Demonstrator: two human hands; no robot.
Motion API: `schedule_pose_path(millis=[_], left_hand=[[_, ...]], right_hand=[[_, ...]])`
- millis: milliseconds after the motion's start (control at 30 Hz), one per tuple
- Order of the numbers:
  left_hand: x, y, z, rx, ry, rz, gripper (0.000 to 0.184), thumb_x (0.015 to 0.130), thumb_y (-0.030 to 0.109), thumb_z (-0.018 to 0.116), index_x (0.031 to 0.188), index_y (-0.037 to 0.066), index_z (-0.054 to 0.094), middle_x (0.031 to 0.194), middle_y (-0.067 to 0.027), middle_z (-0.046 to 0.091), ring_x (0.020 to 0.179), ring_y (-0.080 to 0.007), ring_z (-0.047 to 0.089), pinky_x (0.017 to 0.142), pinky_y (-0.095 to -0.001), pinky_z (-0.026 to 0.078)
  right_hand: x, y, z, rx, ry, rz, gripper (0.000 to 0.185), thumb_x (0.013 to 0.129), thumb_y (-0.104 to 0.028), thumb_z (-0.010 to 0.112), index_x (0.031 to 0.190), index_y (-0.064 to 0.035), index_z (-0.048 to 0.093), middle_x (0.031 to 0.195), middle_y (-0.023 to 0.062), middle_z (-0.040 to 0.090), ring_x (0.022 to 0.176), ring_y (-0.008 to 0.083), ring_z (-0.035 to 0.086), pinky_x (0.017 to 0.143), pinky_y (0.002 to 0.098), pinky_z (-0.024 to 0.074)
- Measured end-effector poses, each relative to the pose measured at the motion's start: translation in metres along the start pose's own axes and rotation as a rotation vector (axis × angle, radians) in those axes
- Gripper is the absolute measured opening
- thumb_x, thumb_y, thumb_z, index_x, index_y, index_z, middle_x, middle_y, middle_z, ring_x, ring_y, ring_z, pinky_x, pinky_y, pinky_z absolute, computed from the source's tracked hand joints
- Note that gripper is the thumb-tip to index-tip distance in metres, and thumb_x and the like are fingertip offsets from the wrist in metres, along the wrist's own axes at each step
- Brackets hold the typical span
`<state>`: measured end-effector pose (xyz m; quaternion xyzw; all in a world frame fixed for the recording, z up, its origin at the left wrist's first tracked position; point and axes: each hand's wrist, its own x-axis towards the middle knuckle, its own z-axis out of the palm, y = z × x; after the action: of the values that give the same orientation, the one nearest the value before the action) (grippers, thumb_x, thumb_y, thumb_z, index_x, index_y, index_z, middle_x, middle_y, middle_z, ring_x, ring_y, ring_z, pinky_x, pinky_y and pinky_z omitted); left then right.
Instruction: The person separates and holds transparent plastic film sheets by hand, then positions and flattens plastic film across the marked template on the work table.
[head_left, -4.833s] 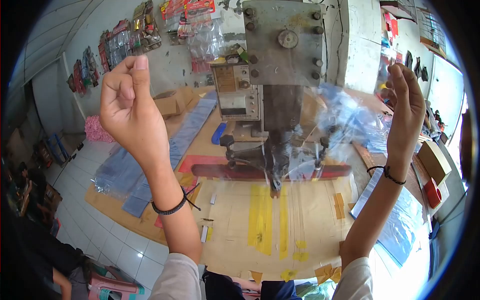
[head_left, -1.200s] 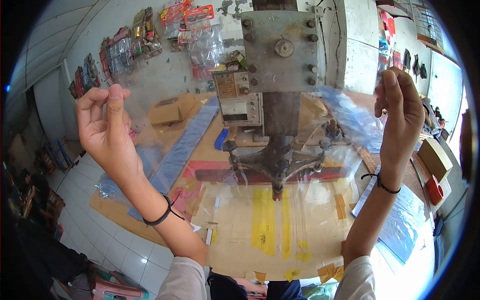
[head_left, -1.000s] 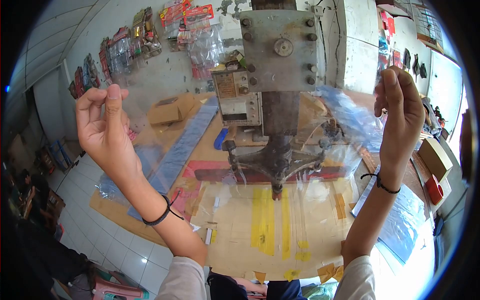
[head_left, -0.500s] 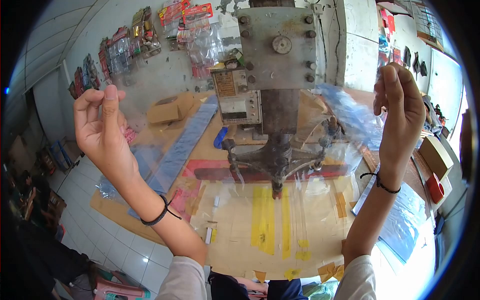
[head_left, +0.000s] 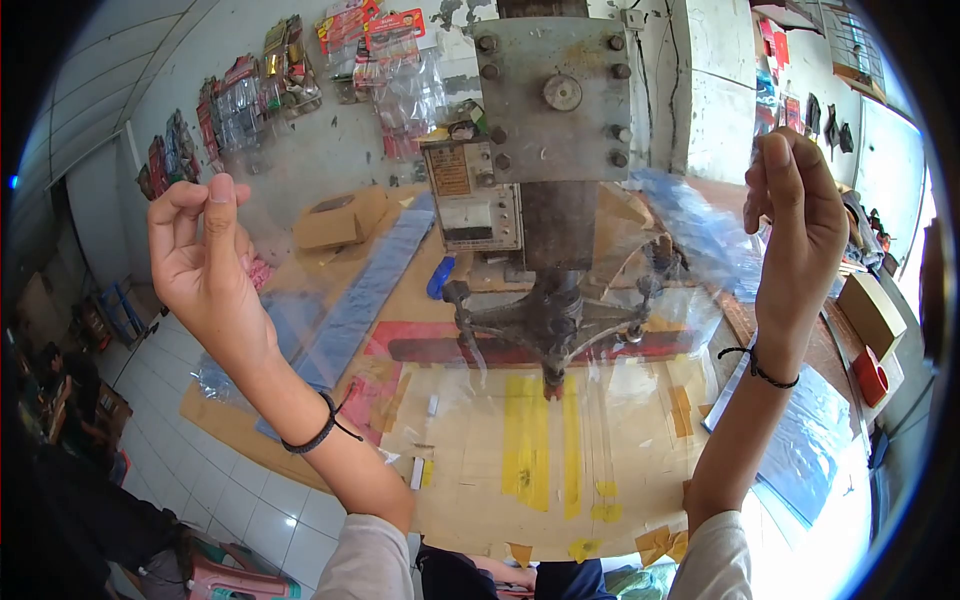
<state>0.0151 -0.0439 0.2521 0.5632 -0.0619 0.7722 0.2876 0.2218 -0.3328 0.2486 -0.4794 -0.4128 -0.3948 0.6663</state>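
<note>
Clear plastic film [head_left: 420, 310] hangs between our two raised hands, in front of the press [head_left: 555, 140] and over the taped work board [head_left: 465, 470]. From the left: our left hand [head_left: 205, 240] has thumb and forefinger pinched together, by the look of it on the film's edge, and the film lies rightward from them. Its long axis seems to run crosswise, hand to hand, though we cannot trace the transparent lower edge. Through it we see a cardboard box [head_left: 340, 220] and a long blue plastic strip [head_left: 365, 290]. Our right hand [head_left: 800, 210] has its thumb closed against the curled fingers, apparently clamped on the other end, with the film leftward of it. Neither hand is plainly nearer; the film reaches both.

For writing, again from the left: the hanging packets [head_left: 405, 95] have red printed cards [head_left: 400, 22] whose lettering we cannot make out. The control box [head_left: 505, 215] carries a tan label [head_left: 450, 172], too small to read.
</note>
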Motion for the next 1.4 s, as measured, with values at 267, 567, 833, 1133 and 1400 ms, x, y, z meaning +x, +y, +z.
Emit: schedule_pose_path(millis=[267,567,833,1133,1400], left_hand=[[-0.0004,0.0005,0.0002,-0.009,-0.003,0.001,0.012,0.095,0.012,0.068,0.1,0.006,0.058,0.089,-0.0064,0.066,0.053,-0.0015,0.034,0.049,-0.0197,0.026],[-0.0006,0.0,0.0012,-0.005,-0.009,0.005,0.011,0.096,0.012,0.066,0.1,0.006,0.058,0.091,-0.0063,0.065,0.053,-0.0013,0.034,0.049,-0.0196,0.026],[-0.0004,0.0,0.0014,-0.001,-0.005,0.006,0.011,0.096,0.012,0.066,0.101,0.007,0.058,0.091,-0.0062,0.066,0.053,-0.0011,0.033,0.049,-0.0195,0.025],[-0.0003,-0.001,0.0018,-0.007,0.001,0.015,0.012,0.096,0.013,0.066,0.101,0.006,0.058,0.092,-0.0067,0.066,0.053,-0.0012,0.034,0.049,-0.0196,0.025],[0.0004,-0.0021,0.0006,-0.016,-0.004,0.015,0.012,0.096,0.012,0.066,0.101,0.006,0.058,0.091,-0.007,0.066,0.053,-0.0013,0.034,0.05,-0.0197,0.025]], right_hand=[[-0.0007,-0.0002,0.001,0.005,0.001,-0.006,0.027,0.097,-0.028,0.066,0.1,-0.0017,0.07,0.074,0.0011,0.064,0.057,0.0029,0.048,0.05,0.0182,0.0357],[-0.001,-0.0009,0.0015,-0.028,0.009,-0.026,0.027,0.096,-0.028,0.067,0.099,-0.0013,0.07,0.073,0.0014,0.064,0.056,0.0034,0.049,0.05,0.0185,0.0355],[-0.0004,0.0001,0.0011,-0.007,0.007,-0.023,0.028,0.096,-0.029,0.067,0.1,-0.0012,0.071,0.074,0.0016,0.064,0.057,0.0037,0.05,0.05,0.0187,0.0366],[0.0003,0.0013,0.0009,-0.018,-0.005,-0.04,0.028,0.096,-0.029,0.066,0.1,-0.0024,0.071,0.074,0.001,0.064,0.057,0.0033,0.049,0.05,0.0186,0.0369],[0.0003,0.0024,0.0011,0.0,-0.001,-0.026,0.028,0.096,-0.03,0.067,0.099,-0.0025,0.071,0.074,0.0012,0.064,0.057,0.0032,0.05,0.051,0.0187,0.0372]])
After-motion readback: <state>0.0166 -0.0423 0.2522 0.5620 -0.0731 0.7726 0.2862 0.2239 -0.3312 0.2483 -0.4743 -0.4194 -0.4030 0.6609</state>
